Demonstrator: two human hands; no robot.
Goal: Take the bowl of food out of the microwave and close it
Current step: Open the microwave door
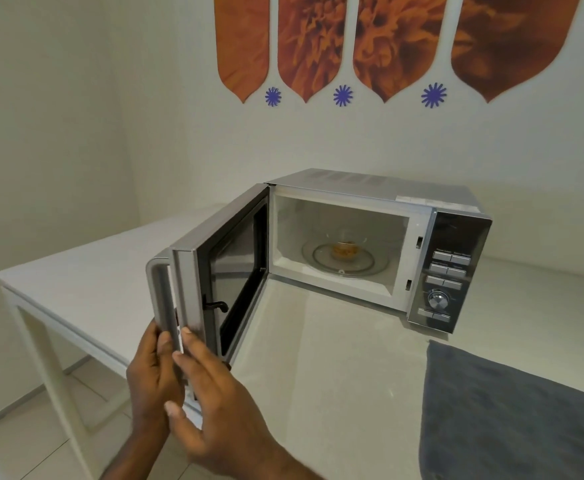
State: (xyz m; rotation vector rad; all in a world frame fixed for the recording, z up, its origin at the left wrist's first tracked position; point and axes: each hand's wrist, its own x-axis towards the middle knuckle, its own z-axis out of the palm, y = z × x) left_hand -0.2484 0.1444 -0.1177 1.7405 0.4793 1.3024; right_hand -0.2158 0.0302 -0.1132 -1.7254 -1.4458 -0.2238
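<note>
Leftmost, a white table (76,292) is seen against the wall, with its legs on a tiled floor. Next, at the lower centre, both hands are found at the free edge of the microwave door (214,278), which is swung fully open toward the camera. The left hand (152,379) is placed on the outer side of the door, its fingers curled around the lower part of the handle (160,299). The right hand (211,407) is held loosely open, with the thumb and fingertips laid against the door's edge and inner frame; nothing else is held by either hand. A dark latch hook (216,305) is seen projecting from the inner face of the door. Further right, the microwave (370,237) is set on a pale counter (335,375), its white cavity exposed. The bowl (345,244), clear glass with orange-brown food in it, is seated at the centre of the glass turntable (344,259), well apart from both hands. To the right of the cavity, the dark control panel (448,271) is fitted with rows of buttons and a round dial (437,299). At the lower right, a grey cloth (519,417) is laid flat on the counter. On the wall above, orange petal-shaped decals (384,39) and three small blue star shapes (343,95) are displayed.
</note>
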